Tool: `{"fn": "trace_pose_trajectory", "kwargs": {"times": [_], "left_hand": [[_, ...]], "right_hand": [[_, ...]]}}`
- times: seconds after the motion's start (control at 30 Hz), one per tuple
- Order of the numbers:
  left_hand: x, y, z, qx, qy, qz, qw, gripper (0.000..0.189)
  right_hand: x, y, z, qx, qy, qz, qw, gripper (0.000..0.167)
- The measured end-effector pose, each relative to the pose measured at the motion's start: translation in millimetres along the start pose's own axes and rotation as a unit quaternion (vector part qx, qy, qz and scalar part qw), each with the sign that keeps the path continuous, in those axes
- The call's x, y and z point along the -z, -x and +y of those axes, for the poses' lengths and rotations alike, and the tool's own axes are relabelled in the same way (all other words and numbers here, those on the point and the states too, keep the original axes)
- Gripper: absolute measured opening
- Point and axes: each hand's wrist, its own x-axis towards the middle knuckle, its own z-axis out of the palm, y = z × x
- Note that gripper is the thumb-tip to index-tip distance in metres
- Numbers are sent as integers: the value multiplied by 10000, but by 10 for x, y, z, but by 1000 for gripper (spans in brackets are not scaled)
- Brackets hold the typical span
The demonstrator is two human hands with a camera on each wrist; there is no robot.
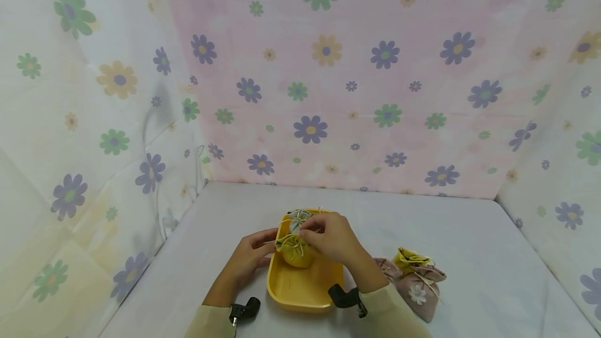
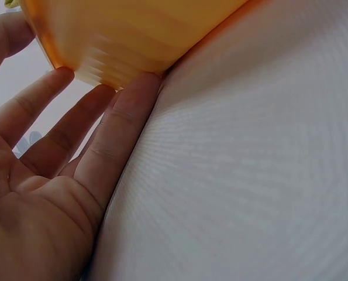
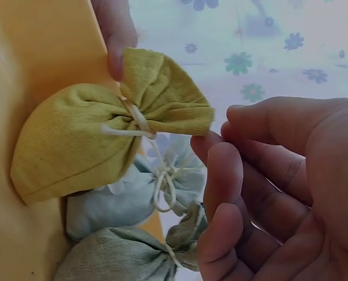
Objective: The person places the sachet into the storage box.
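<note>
A yellow drawstring pouch (image 1: 297, 258) sits inside a yellow plastic tray (image 1: 302, 293), its gathered mouth tied with pale cord. Right beside that mouth is my right hand (image 1: 332, 236); in the right wrist view its fingers curve loosely, a fingertip at the fabric's edge and the thumb slightly apart. My left hand (image 1: 246, 260) rests against the tray's left side, and the left wrist view shows extended fingers (image 2: 124, 117) touching the outer wall. Behind the yellow pouch lie a pale green pouch (image 3: 109, 211) and a darker grey-green pouch (image 3: 118, 257), both partly hidden.
To the right of the tray, a mauve pouch with a white flower (image 1: 418, 296), another yellow pouch (image 1: 407, 260) and a pinkish pouch (image 1: 388, 267) lie close together on the white tabletop (image 1: 493, 275). Flowered cloth (image 1: 357, 108) encloses the back and sides.
</note>
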Motion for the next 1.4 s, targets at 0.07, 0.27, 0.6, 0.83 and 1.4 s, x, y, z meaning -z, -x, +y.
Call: {"fn": "trace_pose_trajectory", "kwargs": {"times": [0.07, 0.27, 0.6, 0.83, 1.4], "left_hand": [[0, 1, -2, -13, -33, 8, 10000, 56], [4, -7, -25, -66, -74, 12, 10000, 51], [-3, -5, -12, -92, -17, 57, 9999, 47], [-5, -10, -4, -9, -14, 85, 10000, 50], [-15, -18, -2, 15, 23, 111, 9999, 51]], "right_hand": [[21, 17, -12, 30, 88, 45, 9999, 14], [89, 91, -45, 188, 263, 177, 9993, 8], [287, 263, -100, 377, 288, 352, 9983, 10], [413, 367, -98, 315, 635, 636, 9955, 11], [754, 619, 52, 77, 916, 844, 9922, 13]]}}
